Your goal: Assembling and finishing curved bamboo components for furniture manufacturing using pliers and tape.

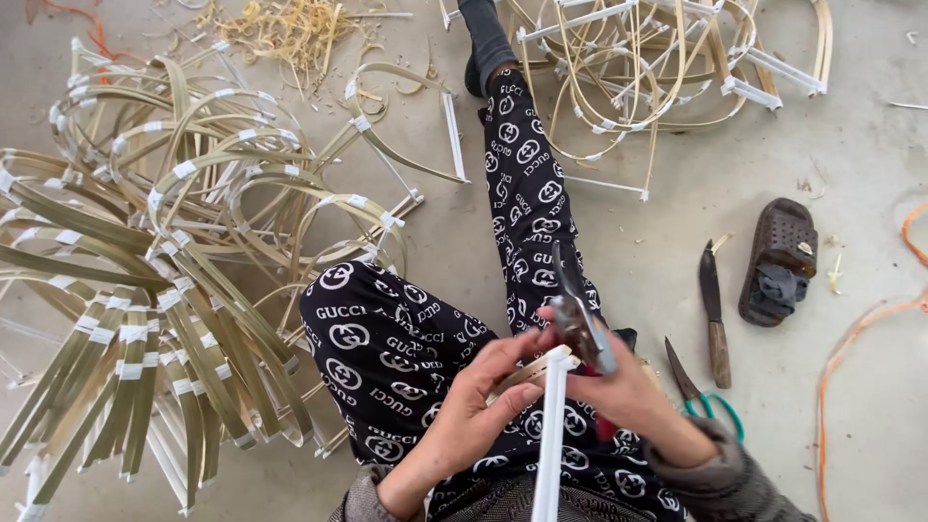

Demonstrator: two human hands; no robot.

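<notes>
Holding a white strip (552,435) and a tan bamboo strip (527,372) together, near centre over the lap. Left hand (478,401) closed on them, fingers curled around, thumb pressing the white strip where it meets the bamboo. White strip is flat, narrow, straight, runs from the hands down to the near edge. Bamboo strip is thin, pale tan, slightly curved, mostly hidden by fingers. Right hand (628,391) gripped around pliers (578,309), dark metal nose pointing far, red handle showing under the palm; jaws sit just above the strip joint, contact unclear. Person sits on a concrete floor (870,145), patterned black trousers (387,338), one leg stretched far. Left: big pile of bent bamboo frames (145,290) bound with white tape. Far right: a second pile (657,68). Right of the hands: knife (713,309), green-handled scissors (701,391), brown sandal (781,261), orange cord (851,338).
</notes>
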